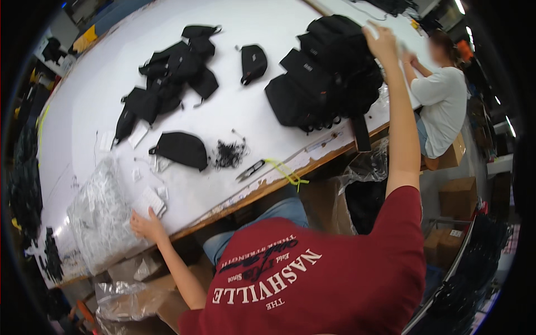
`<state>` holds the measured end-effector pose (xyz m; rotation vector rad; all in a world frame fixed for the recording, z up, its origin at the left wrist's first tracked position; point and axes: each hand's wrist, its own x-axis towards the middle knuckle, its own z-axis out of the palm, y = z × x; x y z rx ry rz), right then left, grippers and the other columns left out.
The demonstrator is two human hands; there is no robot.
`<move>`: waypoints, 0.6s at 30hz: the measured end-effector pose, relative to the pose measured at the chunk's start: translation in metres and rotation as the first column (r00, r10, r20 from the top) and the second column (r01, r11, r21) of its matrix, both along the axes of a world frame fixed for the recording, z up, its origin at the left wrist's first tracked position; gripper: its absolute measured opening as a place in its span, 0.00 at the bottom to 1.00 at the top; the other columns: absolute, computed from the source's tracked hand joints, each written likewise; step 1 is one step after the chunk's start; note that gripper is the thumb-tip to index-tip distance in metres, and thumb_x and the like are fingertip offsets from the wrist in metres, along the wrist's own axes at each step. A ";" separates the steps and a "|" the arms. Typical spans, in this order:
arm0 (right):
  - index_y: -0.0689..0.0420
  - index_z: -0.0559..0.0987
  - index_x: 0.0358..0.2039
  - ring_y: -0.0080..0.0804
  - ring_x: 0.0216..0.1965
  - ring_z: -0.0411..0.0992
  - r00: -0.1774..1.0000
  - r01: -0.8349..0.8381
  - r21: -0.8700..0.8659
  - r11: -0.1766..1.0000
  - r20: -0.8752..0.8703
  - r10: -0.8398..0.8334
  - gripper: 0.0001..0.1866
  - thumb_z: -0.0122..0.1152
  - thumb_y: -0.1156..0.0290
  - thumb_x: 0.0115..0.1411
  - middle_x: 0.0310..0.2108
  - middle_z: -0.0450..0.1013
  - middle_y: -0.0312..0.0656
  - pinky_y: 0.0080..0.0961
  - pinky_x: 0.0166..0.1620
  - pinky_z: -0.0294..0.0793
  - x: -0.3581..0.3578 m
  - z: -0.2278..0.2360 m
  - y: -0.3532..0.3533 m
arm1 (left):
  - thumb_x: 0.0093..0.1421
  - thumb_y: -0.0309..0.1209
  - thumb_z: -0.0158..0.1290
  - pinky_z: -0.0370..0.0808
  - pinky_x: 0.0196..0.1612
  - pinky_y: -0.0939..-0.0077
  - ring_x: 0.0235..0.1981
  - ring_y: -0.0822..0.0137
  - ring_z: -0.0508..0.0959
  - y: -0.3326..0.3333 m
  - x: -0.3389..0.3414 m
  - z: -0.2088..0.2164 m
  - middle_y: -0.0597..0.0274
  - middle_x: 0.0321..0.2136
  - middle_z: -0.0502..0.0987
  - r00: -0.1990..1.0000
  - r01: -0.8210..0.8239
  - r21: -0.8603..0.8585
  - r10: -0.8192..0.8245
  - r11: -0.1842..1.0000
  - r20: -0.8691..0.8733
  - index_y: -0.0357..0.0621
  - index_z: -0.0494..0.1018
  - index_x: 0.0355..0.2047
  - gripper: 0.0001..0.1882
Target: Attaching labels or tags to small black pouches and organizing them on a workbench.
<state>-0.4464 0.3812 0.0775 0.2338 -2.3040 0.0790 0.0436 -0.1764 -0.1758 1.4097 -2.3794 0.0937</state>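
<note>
At the table's near left, my left hand (146, 226) rests with fingers apart beside a clear plastic bag (106, 218) filled with white slips. Just above its fingertips lies a small stack of white cards (152, 202). My right arm reaches far to the right, where my right hand (382, 42) is at the edge of a heap of black bags (329, 72), its fingers stretched out and slightly blurred. Between the hands, a single black pouch (180, 149) lies flat, next to a tangle of black cords (229, 154). Thread snips (251, 170) with a yellow-green cord lie near the table edge.
A second pile of black pouches (173, 75) covers the table's far middle, with one pouch (254, 64) apart. The worn wooden table edge (223, 212) runs before me. A co-worker (441, 95) sits at right. Cardboard boxes (458, 192) stand on the floor.
</note>
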 end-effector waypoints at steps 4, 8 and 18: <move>0.51 0.79 0.41 0.34 0.37 0.72 0.882 -0.427 -0.128 0.895 -0.276 0.381 0.12 0.58 0.62 0.58 0.34 0.74 0.42 0.29 0.43 0.70 0.093 0.024 -0.086 | 0.52 0.36 0.57 0.66 0.46 0.59 0.44 0.48 0.70 0.000 -0.007 0.019 0.49 0.41 0.71 0.989 0.074 0.084 -0.063 0.994 -0.131 0.37 0.65 0.43 0.22; 0.57 0.79 0.32 0.20 0.23 0.69 0.644 -0.473 -0.553 0.686 0.315 0.697 0.07 0.60 0.68 0.55 0.23 0.74 0.36 0.19 0.26 0.66 0.170 -0.056 -0.174 | 0.55 0.30 0.52 0.66 0.44 0.66 0.38 0.52 0.70 0.000 -0.009 0.037 0.46 0.36 0.70 0.941 0.114 0.409 0.034 0.906 -0.337 0.32 0.62 0.39 0.16; 0.52 0.79 0.25 0.39 0.32 0.73 0.282 -0.408 -0.482 0.776 0.741 0.609 0.06 0.59 0.65 0.49 0.29 0.73 0.41 0.32 0.36 0.72 0.223 -0.201 -0.293 | 0.60 0.28 0.47 0.63 0.53 0.70 0.44 0.62 0.68 0.063 0.003 0.086 0.54 0.43 0.68 0.438 0.550 0.529 0.316 0.646 -0.842 0.35 0.60 0.46 0.16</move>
